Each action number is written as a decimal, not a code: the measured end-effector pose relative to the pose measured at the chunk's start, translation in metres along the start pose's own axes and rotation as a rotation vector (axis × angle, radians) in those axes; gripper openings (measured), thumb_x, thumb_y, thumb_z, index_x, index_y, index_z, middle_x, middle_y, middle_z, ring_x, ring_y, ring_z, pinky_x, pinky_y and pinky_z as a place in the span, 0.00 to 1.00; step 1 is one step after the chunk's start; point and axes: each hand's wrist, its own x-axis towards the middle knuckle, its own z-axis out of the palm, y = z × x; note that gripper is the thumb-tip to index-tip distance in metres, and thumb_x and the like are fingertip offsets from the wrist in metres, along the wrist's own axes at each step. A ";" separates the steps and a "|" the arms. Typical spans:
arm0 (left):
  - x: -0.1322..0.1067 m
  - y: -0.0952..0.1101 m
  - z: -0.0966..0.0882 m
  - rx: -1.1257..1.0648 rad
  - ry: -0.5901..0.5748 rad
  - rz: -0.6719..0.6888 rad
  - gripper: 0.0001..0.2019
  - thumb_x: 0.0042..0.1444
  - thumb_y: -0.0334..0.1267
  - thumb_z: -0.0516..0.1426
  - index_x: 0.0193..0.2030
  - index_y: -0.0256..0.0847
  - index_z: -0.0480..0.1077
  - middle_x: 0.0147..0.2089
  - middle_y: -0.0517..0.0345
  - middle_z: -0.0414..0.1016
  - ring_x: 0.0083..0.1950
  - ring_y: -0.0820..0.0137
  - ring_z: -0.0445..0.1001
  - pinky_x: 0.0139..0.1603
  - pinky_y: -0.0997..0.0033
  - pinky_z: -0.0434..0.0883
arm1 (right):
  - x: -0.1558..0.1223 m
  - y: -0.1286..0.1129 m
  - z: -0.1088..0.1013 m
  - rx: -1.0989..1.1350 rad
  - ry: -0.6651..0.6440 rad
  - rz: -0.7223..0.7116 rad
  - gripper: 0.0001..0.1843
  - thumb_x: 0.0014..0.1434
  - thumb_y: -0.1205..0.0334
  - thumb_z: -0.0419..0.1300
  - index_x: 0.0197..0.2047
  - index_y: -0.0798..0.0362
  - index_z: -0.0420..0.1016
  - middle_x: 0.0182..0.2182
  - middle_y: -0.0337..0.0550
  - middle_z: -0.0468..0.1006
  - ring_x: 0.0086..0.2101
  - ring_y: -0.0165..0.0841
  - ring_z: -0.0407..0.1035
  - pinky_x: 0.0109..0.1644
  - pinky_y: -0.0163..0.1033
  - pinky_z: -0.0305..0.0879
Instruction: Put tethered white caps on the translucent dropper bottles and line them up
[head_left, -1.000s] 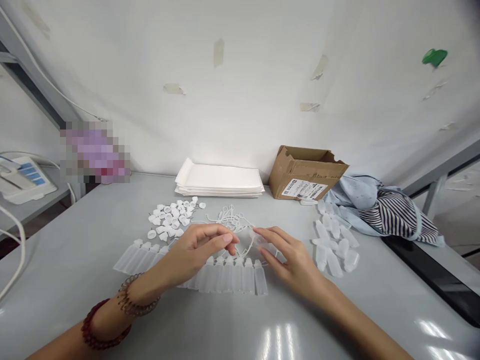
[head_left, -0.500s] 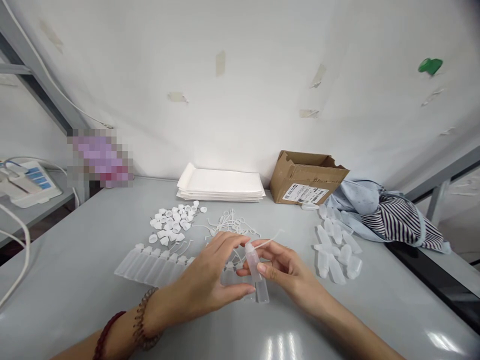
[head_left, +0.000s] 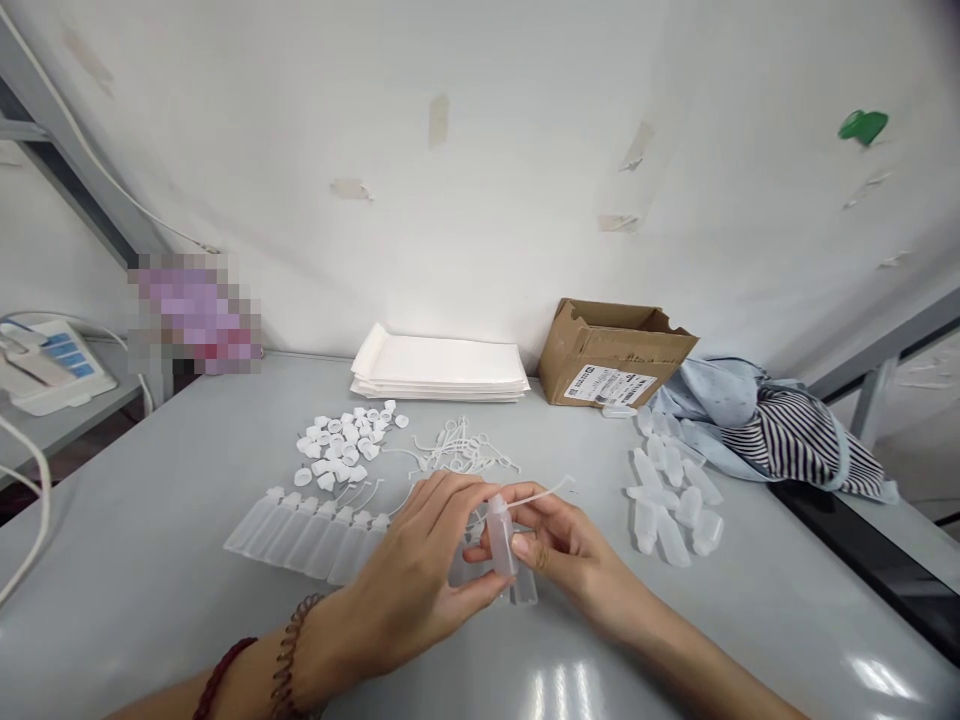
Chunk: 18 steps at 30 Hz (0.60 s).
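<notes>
Behind the bench (head_left: 150, 620), smooth, grey and faintly glossy, we see a white wall (head_left: 510, 230) with scraps of yellowed tape; the hands are together, clamped on one small translucent bottle (head_left: 501, 545), soft-looking plastic, which they hold nearly upright above the near part of the bench; the left hand (head_left: 431, 555) spans it, fingers at the neck and thumb near the base, while the right hand (head_left: 566, 545) presses a thumb against its side; a thin white strap (head_left: 540, 493) runs from beside the neck out over the right hand, though we cannot tell whether it loops round the neck; beneath and beside the hands lies a row of slim, frosted bottles (head_left: 300, 535); beyond it we find a scatter of small white caps (head_left: 341, 445), rounded and hollow, and a tangle of thin, ring-ended straps (head_left: 461, 450); to the right lie loose clear bottles (head_left: 664, 495), heaped at odd angles; at the back stand a ribless brown cardboard box (head_left: 622, 350) and flat white envelopes (head_left: 446, 365), stacked.
</notes>
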 end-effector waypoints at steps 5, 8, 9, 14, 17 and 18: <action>0.000 0.001 0.002 0.026 0.040 0.064 0.21 0.55 0.29 0.57 0.54 0.44 0.57 0.48 0.52 0.70 0.49 0.61 0.69 0.50 0.57 0.69 | -0.001 -0.001 -0.002 -0.054 0.029 0.007 0.17 0.57 0.53 0.64 0.46 0.49 0.66 0.38 0.43 0.78 0.39 0.36 0.76 0.43 0.42 0.69; -0.001 0.001 0.003 0.057 0.038 0.069 0.19 0.56 0.29 0.56 0.53 0.43 0.58 0.47 0.51 0.70 0.49 0.60 0.69 0.50 0.57 0.68 | 0.001 -0.001 -0.004 -0.127 0.101 0.034 0.18 0.55 0.52 0.66 0.43 0.51 0.67 0.27 0.38 0.77 0.31 0.33 0.74 0.38 0.39 0.66; 0.000 0.001 0.003 0.067 0.024 0.062 0.19 0.56 0.29 0.57 0.53 0.43 0.59 0.47 0.50 0.70 0.49 0.59 0.68 0.50 0.57 0.68 | 0.001 -0.001 -0.005 -0.149 0.121 0.037 0.18 0.54 0.51 0.66 0.42 0.52 0.68 0.26 0.37 0.77 0.29 0.31 0.73 0.36 0.38 0.64; 0.007 0.002 0.001 0.087 -0.034 0.043 0.24 0.54 0.32 0.61 0.55 0.42 0.58 0.50 0.50 0.69 0.51 0.58 0.66 0.53 0.56 0.65 | 0.003 -0.004 -0.009 -0.199 0.182 0.003 0.19 0.52 0.50 0.67 0.40 0.53 0.71 0.24 0.34 0.72 0.26 0.28 0.66 0.34 0.36 0.61; 0.014 0.004 0.001 0.082 -0.027 0.042 0.23 0.54 0.33 0.61 0.54 0.42 0.59 0.50 0.50 0.68 0.51 0.59 0.66 0.53 0.56 0.65 | 0.002 -0.011 -0.017 -0.239 0.196 -0.012 0.19 0.51 0.50 0.67 0.40 0.53 0.71 0.25 0.34 0.72 0.26 0.27 0.66 0.35 0.36 0.61; 0.016 0.006 0.001 0.072 -0.035 0.033 0.22 0.54 0.32 0.61 0.54 0.42 0.59 0.50 0.51 0.68 0.51 0.59 0.66 0.52 0.57 0.65 | 0.002 -0.015 -0.021 -0.263 0.175 -0.002 0.19 0.51 0.49 0.68 0.40 0.53 0.71 0.25 0.34 0.73 0.26 0.27 0.66 0.35 0.36 0.62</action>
